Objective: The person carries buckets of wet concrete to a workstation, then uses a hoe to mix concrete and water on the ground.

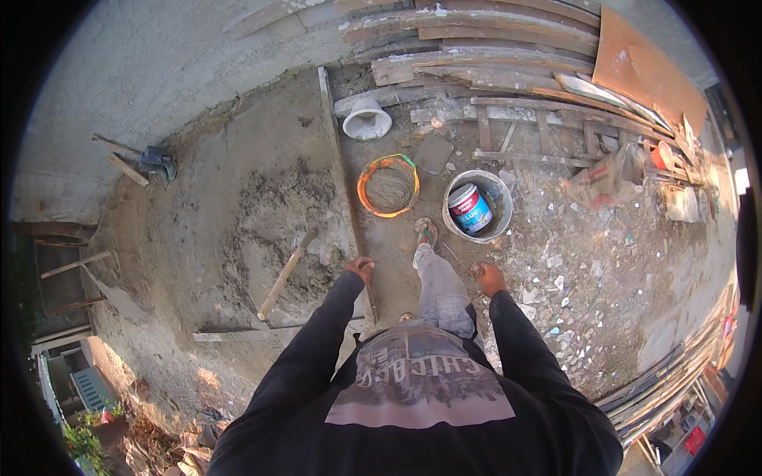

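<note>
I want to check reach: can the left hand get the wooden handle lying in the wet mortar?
Probably yes. The left hand hangs empty close beside the handle, with nothing between them, though the person would need to bend down.

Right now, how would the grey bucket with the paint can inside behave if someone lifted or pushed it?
The grey bucket looks rigid, so it should hold its shape. The paint can lies tilted inside it, so it would probably shift or roll when the bucket moves, and may add weight. On the rubble-strewn ground, pushing would likely snag; lifting seems easier.
</note>
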Demonstrator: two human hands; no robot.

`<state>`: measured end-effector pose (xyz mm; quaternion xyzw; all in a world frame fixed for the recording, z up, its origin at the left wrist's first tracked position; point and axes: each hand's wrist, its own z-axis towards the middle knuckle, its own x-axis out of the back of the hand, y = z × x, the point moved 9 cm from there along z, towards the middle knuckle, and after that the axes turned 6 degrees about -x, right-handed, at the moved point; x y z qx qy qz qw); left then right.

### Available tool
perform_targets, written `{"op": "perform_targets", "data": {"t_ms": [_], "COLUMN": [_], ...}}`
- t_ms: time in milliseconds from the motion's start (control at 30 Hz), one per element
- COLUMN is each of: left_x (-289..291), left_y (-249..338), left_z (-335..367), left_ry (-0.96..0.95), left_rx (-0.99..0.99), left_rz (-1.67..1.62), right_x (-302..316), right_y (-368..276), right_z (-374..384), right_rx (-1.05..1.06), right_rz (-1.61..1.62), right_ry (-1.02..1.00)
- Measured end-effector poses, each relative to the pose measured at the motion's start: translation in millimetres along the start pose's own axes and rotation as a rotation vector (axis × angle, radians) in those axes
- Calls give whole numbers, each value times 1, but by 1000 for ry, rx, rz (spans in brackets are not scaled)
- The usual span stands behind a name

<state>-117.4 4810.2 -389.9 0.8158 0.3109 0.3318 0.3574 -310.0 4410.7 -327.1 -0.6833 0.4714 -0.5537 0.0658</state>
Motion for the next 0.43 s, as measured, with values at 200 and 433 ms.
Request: {"op": "perform_targets", "data": {"t_ms": [200, 433], "left_x": [-93, -183], "left_y": [29, 59], "left_z": [191, 428], "left_ry": [-452, -735], "left_rx": [-74, -334], "left_rz": [852, 1391], "right_x": [-39, -84], "right_y": [146, 207], "right_z": [12, -101], "right_rx": [-118, -1159], "right_rz": [-404, 238], "right_ry": [-524, -422]}}
